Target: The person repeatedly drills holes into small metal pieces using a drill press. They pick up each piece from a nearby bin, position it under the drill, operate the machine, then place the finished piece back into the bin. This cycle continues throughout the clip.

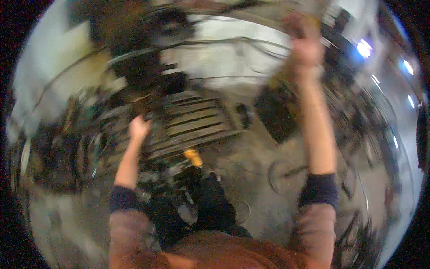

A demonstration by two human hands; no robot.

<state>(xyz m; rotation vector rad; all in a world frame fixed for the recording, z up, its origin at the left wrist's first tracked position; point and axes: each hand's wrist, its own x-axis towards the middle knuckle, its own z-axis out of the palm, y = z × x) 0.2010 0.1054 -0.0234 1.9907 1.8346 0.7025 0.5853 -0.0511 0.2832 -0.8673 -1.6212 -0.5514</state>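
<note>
My left hand [139, 127] is at the left of the slatted platform, arm reaching forward. Its fingers look closed around something dark, too blurred to make out. Far up at the right, my right hand [308, 51] is raised at the end of an outstretched arm. Motion smears its fingers, and it overlaps the end of a long horizontal beam [264, 20]; whether it touches the beam I cannot tell. Dark machinery [139, 71] rises beyond my left hand. A slatted platform [192, 119] lies low between my two arms.
A small yellow object [193, 158] lies near my feet, in front of the platform. A dark boxy shape [277, 110] stands left of my right forearm. Thin cables [242, 40] run across a pale surface ahead. A ring-like hose or cable [273, 177] lies on the floor.
</note>
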